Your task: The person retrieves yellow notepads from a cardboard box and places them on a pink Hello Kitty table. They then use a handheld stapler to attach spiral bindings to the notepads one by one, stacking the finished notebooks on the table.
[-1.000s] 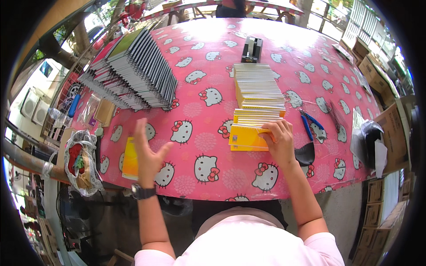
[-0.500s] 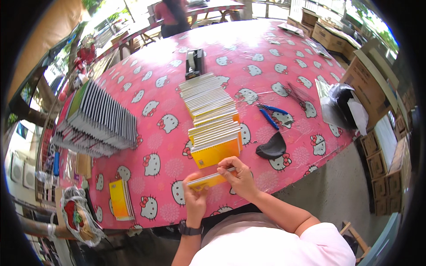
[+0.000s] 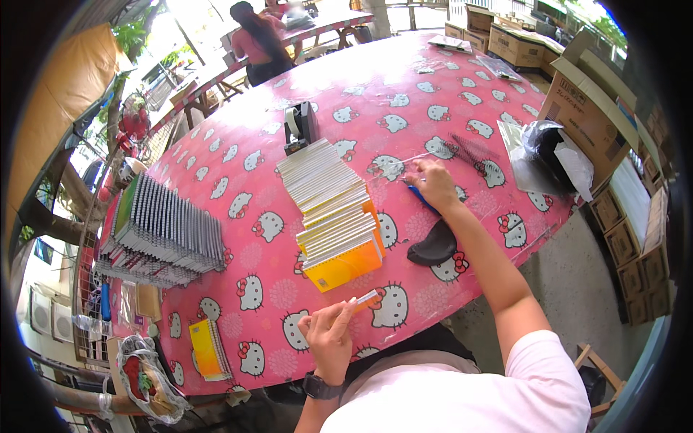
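My left hand [image 3: 330, 339] is closed around a small yellow-orange notebook [image 3: 367, 300], held edge-up near the table's front edge; one end sticks out past the fingertips. To the upper right, my right hand [image 3: 435, 186] has its fingers curled down over blue-handled pliers [image 3: 423, 200], hiding most of them; one handle shows below the palm. A black curved pouch-like piece [image 3: 433, 244] lies just below that hand. Between and beyond both hands runs a long row of upright yellow spiral notebooks [image 3: 339, 270], packed tightly together.
A tape dispenser [image 3: 301, 128] stands behind the row. Dark spiral wires [image 3: 469, 153] lie beyond my right hand. Stacked spiral notebooks [image 3: 170, 231] and a few yellow notebooks [image 3: 208, 350] sit at left. Cardboard boxes [image 3: 585, 123] stand at right. Two people [image 3: 260, 43] are at a far table.
My right hand has let go of the notebook and moved up and right onto the pliers. The left hand keeps the notebook. The view has shifted slightly.
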Available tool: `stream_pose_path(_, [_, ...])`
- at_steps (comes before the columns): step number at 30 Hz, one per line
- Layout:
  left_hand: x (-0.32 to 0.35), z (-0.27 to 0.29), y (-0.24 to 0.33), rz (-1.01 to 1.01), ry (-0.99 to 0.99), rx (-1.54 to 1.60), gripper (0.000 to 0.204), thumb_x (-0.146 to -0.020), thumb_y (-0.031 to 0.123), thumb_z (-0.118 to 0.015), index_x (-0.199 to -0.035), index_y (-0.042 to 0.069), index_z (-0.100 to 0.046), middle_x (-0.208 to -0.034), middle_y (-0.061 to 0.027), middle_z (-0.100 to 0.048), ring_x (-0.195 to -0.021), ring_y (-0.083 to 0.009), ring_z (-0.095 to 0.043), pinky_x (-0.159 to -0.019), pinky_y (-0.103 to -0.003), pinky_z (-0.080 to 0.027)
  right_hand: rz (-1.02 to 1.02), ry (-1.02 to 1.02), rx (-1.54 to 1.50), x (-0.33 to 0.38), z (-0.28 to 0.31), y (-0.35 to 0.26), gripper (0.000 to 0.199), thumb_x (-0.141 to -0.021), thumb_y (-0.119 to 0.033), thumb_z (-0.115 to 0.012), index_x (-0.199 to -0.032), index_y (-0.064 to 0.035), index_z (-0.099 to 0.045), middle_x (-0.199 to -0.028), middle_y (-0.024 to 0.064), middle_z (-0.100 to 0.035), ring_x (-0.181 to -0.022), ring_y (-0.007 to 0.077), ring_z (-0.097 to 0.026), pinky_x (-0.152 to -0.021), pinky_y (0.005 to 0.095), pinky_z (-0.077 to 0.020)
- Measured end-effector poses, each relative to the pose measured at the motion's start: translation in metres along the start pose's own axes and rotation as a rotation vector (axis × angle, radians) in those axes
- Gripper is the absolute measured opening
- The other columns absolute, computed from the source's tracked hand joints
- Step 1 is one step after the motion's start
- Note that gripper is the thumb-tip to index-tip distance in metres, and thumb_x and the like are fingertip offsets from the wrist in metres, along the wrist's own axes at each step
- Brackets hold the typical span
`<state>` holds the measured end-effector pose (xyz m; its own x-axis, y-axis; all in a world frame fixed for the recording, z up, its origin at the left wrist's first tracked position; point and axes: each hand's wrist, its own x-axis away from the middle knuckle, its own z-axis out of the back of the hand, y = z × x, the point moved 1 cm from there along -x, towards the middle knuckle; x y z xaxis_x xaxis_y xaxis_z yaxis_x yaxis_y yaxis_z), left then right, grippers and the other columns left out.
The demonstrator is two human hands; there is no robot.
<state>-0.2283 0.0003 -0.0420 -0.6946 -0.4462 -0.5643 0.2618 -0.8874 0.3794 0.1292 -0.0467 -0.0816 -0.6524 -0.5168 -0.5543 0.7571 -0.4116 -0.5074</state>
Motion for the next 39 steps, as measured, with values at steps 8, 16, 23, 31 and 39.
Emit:
stream_pose_path(8, [-0.001,-0.01,-0.002,0.049,0.064,0.089,0.026,-0.076,0.0,-0.064,-0.099,0.011,-0.067,-0.093,-0.0038,-0.065,-0.086,-0.0219,-0.059,-0.084,-0.035,-0.037,0.001,-0.139,-0.494,-0.01,0.032,-0.034,0.027,-0.079,-0.001,-0.065,-0.106,-0.0053,-0.062,-0.089,0.0057,-0.054,-0.08,0.0146,-0.054,-0.074,0.0281,-0.0464])
stream_pose_path(16, [-0.002,-0.016,-0.002,0.022,0.039,0.086,0.031,-0.075,0.008,-0.07,-0.105,0.015,-0.066,-0.088,0.0005,-0.063,-0.085,-0.0183,-0.057,-0.08,-0.034,-0.036,-0.077,-0.266,-1.058,0.047,0.089,-0.089,0.024,-0.085,-0.001,-0.063,-0.108,-0.0038,-0.059,-0.099,0.0006,-0.056,-0.086,0.0086,-0.05,-0.076,0.0239,-0.0443])
stream_pose_path(23, [0.002,-0.016,-0.001,-0.027,0.105,0.06,0.026,-0.074,0.01,-0.071,-0.1,0.016,-0.07,-0.083,0.002,-0.062,-0.079,-0.0164,-0.055,-0.077,-0.032,-0.035,0.16,-0.096,-0.97,0.07,0.095,-0.103,0.029,-0.081,0.002,-0.068,-0.107,-0.004,-0.058,-0.1,0.0013,-0.059,-0.093,0.0082,-0.054,-0.08,0.0234,-0.0444])
stream_pose_path(31, [0.001,-0.018,0.0,-0.055,0.152,0.038,0.021,-0.076,0.011,-0.069,-0.097,0.014,-0.069,-0.082,-0.0003,-0.062,-0.08,-0.0184,-0.057,-0.077,-0.033,-0.037,-0.169,0.124,-1.199,0.093,0.101,-0.113,0.025,-0.076,0.007,-0.07,-0.088,-0.0055,-0.052,-0.092,0.0048,-0.061,-0.087,0.011,-0.059,-0.078,0.0235,-0.0484])
stream_pose_path(39, [0.008,-0.023,0.0,-0.091,0.163,0.013,0.018,-0.079,0.014,-0.068,-0.097,0.014,-0.068,-0.083,-0.0003,-0.062,-0.081,-0.0189,-0.056,-0.077,-0.033,-0.037,-0.055,-0.013,-0.426,0.196,0.078,-0.069,0.02,-0.072,0.006,-0.069,-0.079,-0.0039,-0.053,-0.083,0.0072,-0.06,-0.079,0.0204,-0.057,-0.068,0.0316,-0.0467])
